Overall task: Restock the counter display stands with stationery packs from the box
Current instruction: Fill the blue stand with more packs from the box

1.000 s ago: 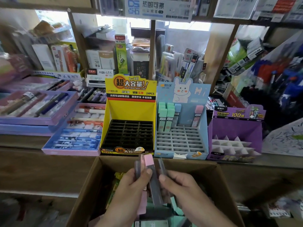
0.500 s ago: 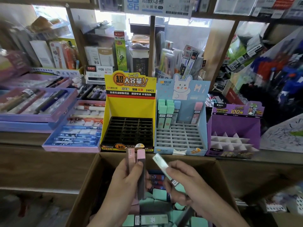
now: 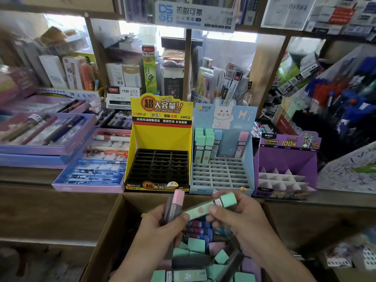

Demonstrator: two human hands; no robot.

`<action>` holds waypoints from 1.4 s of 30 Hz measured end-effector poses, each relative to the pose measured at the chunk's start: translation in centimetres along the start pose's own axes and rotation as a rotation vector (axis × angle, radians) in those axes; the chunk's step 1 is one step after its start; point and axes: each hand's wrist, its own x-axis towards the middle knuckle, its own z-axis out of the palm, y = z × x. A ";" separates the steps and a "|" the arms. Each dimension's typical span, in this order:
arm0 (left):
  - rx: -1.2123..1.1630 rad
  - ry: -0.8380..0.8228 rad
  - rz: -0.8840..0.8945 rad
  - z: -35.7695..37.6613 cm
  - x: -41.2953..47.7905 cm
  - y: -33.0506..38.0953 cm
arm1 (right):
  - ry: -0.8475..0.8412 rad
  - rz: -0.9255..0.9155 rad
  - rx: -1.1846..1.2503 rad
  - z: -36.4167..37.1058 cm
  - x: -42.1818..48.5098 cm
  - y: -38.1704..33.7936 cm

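**A:** Where are the packs right now?

**B:** Over the open cardboard box (image 3: 105, 241), which sits just in front of the tabletop's (image 3: 24, 176) front edge. The left hand (image 3: 160, 226) grips a pink-capped pack (image 3: 177, 202) upright, with a dark pack (image 3: 168, 208) beside it, and its thumb lies across both. The right hand (image 3: 244, 218) pinches a mint pack (image 3: 207, 208) between thumb and curled fingers.

**A:** What differs from half a second ago?

**B:** Mostly the mint pack. Then it stood tilted, one end pointing up and to the left, clear of the left hand's packs. Now it lies almost level with its cap to the right, and its other end reaches the left thumb. It seems to touch, though blur there keeps me from being sure.

**A:** And the left hand?

**B:** It has the same grip, with the packs still upright and the pink cap on top.

**A:** And the stands?

**B:** There are three in a row along the front edge, and none has changed. The yellow stand (image 3: 160, 139) shows its black grid. The blue stand (image 3: 223, 174) holds mint packs in its back-left slots and a pink-capped one further right in the back row. The purple stand (image 3: 284, 159) is nearest the right end. Loose packs (image 3: 196, 244) lie in the box under the hands.
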 end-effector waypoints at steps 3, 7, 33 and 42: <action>0.013 -0.047 -0.014 0.5 -0.1 0.0 | 0.072 -0.093 0.067 0.7 0.2 -0.4; -0.010 -0.011 -0.034 1.1 -0.1 0.1 | 0.087 -0.156 -0.029 1.5 0.3 -1.5; -0.311 0.158 -0.106 0.5 -0.1 2.4 | 0.210 -0.497 -0.581 0.6 8.9 -7.5; -0.293 0.155 -0.118 0.6 -0.2 2.4 | 0.172 -0.446 -0.578 2.0 10.0 -6.6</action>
